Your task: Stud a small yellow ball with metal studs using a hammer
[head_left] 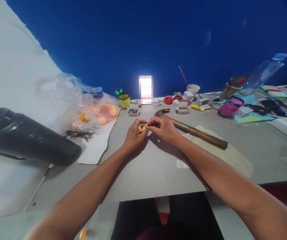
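A deep blue wall [108,40] fills the top of my view, above a grey surface [143,176]. At left, a big black cylinder [33,136] slants in, cut off by the edge. Beyond it, a crumpled clear plastic bag [93,110] shows orange-yellow rounded pieces, blurred through the film. At right, a hammer [198,133] lies slantwise, its wooden handle partly over a pale flat piece [235,158]; the handle's green label is too small to read. My right hand [167,130] has thumb and fingertips drawn together; I cannot tell whether anything is pinched between them. My left hand [135,135] grips a small round yellow piece [142,128] at the centre, just beside those fingertips, its sides hidden by my fingers. Against the wall, a bright upright rectangle [145,90] is blurred into blocks. Near it sit one open box [133,110] of dark bits, another open box [182,108] and a yellow tube [196,107].
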